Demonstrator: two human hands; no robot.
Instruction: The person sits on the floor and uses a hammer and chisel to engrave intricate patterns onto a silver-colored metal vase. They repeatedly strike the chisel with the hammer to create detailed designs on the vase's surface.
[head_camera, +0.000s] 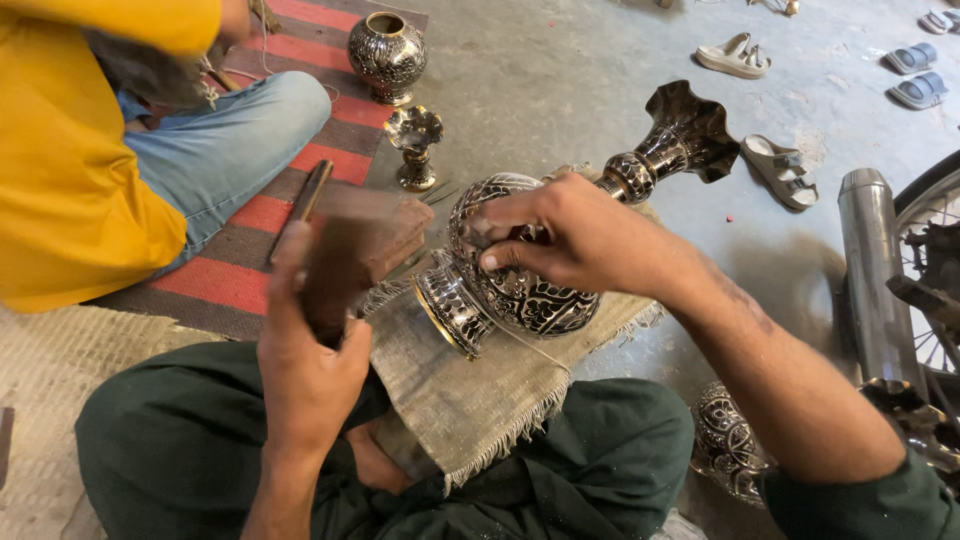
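From the head camera: the right hand (570, 235) pinches a small tool against the engraved vase (530, 270), which lies on cloth (470, 380), neck pointing far right. Left hand (305, 340) grips a wooden mallet (345, 255), near left.

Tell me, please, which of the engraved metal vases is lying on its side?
The large vase under the right hand, resting on the burlap cloth. The round vase on the striped rug stands upright.
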